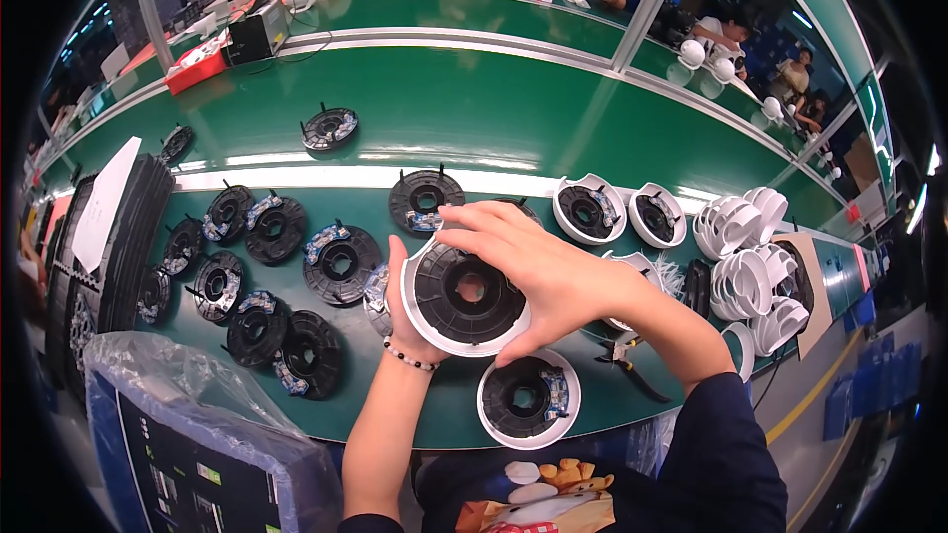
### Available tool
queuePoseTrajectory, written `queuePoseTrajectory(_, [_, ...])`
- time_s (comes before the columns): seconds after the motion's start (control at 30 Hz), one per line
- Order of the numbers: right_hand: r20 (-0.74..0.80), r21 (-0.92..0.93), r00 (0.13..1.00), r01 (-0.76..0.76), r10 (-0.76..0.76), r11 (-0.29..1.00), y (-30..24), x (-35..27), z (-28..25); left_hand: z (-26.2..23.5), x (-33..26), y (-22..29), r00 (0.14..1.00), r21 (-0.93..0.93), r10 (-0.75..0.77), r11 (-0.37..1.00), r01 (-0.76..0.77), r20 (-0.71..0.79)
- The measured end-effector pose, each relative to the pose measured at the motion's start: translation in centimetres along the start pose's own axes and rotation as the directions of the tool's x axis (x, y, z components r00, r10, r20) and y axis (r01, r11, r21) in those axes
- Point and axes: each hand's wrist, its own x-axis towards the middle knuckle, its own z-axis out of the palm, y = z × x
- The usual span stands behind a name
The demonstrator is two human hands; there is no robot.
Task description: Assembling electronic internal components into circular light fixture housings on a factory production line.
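Note:
Between my two hands is a white round housing (433, 333) with a black ring-shaped disc (444, 304) seated inside it, raised over the table. My left hand (403, 308) grips its left side, a beaded bracelet on the wrist. Across the top and right side, my right hand (553, 271) is wrapped with the thumb at the lower rim. Just below lies another white housing (491, 431), holding a black disc with a blue circuit board (556, 393). A black disc with upright prongs (427, 192) sits beyond my fingers. My right forearm partly hides a pair of pliers (632, 375).
Several black discs with circuit boards (341, 265) are spread over the left of the green table (395, 415). Stacked white rings (741, 281) and two filled housings (590, 209) stand at right. A plastic-covered blue bin (197, 415) is at lower left. Co-workers sit across the conveyor (444, 89).

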Motion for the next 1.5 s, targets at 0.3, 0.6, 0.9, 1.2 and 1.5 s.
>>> queuePoseTrajectory(0.3, [0.022,0.018,0.999,0.042,-0.043,0.999,0.6,-0.5,0.0,-0.1,-0.2,-0.5,0.999,0.145,0.03,0.989,-0.026,-0.019])
queuePoseTrajectory(0.6, [-0.185,-0.02,0.982,-0.047,0.043,0.999,0.0,-2.2,3.0,-1.7,-0.6,-1.0,0.981,0.106,0.157,0.98,-0.169,0.111])
queuePoseTrajectory(0.9, [-0.463,-0.001,0.882,-0.107,0.094,0.994,-1.7,-7.5,5.4,0.1,0.8,-0.8,0.954,0.29,0.124,0.956,-0.041,-0.272])
queuePoseTrajectory(1.2, [-0.589,0.065,0.799,-0.098,0.117,0.993,-1.6,-11.5,8.0,3.3,-10.8,-0.5,0.797,0.583,0.54,0.751,-0.31,-0.272])
queuePoseTrajectory(1.5, [-0.586,0.076,0.798,-0.12,0.141,0.99,-0.8,-13.7,8.5,15.6,-33.7,0.2,0.107,0.94,0.982,0.182,-0.29,-0.158])
